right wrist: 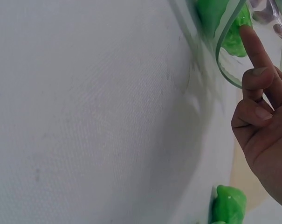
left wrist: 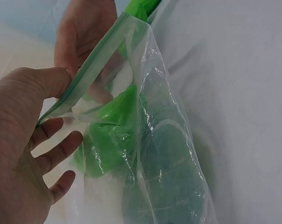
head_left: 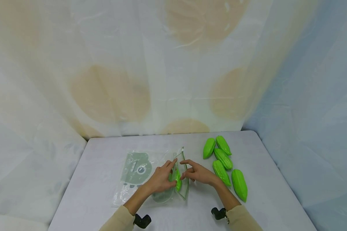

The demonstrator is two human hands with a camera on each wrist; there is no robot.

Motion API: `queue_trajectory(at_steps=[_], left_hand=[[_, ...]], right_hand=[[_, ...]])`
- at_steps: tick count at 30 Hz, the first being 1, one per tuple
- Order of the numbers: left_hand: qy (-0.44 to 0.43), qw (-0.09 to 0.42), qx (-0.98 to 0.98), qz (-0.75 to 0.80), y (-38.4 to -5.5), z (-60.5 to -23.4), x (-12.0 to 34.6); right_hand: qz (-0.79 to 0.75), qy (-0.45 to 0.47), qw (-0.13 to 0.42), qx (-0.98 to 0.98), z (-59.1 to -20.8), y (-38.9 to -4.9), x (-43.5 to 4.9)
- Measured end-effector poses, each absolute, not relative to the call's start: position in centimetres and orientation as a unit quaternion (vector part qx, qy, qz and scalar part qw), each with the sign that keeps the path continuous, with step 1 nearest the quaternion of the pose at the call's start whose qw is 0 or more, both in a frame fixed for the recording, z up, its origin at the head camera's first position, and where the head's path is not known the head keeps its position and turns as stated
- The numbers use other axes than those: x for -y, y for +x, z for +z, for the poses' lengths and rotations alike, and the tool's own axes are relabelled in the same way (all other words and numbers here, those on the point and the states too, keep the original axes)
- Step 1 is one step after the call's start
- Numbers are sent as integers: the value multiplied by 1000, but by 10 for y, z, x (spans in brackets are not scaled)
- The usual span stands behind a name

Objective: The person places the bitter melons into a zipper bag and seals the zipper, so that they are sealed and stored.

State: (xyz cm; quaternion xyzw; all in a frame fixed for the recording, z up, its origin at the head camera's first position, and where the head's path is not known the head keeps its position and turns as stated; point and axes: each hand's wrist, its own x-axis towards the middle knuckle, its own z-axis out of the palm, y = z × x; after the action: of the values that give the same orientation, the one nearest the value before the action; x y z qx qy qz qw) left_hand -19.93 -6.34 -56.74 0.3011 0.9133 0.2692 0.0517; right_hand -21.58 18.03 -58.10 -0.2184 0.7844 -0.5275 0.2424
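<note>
A clear zip bag (head_left: 124, 191) with a green printed cartoon and green zip edges lies on the table, its mouth parted toward the right. My left hand (head_left: 161, 178) pinches one zip edge between thumb and forefinger, as the left wrist view shows (left wrist: 24, 126). Just inside the mouth is a glossy green cucumber-like vegetable (head_left: 178, 180), seen through the film in the left wrist view (left wrist: 110, 140). My right hand (head_left: 200, 173) is at the mouth; in the right wrist view (right wrist: 266, 126) one straight finger reaches the vegetable while other fingers are bent, pinching nothing visible.
Several more green cucumber-like vegetables (head_left: 223, 158) lie loose to the right, some close to my right forearm. The pale table (head_left: 98, 166) has patterned curtains (head_left: 162, 96) hanging behind and along its sides.
</note>
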Motion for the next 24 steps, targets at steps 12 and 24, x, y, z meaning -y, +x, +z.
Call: queue_trajectory(at_steps=[12, 24], left_hand=[[294, 70, -906, 298, -200, -568, 63], [287, 85, -896, 327, -202, -567, 63]], right_hand=[[-516, -217, 250, -790, -579, -212, -180], [-527, -228, 274, -771, -576, -212, -179]])
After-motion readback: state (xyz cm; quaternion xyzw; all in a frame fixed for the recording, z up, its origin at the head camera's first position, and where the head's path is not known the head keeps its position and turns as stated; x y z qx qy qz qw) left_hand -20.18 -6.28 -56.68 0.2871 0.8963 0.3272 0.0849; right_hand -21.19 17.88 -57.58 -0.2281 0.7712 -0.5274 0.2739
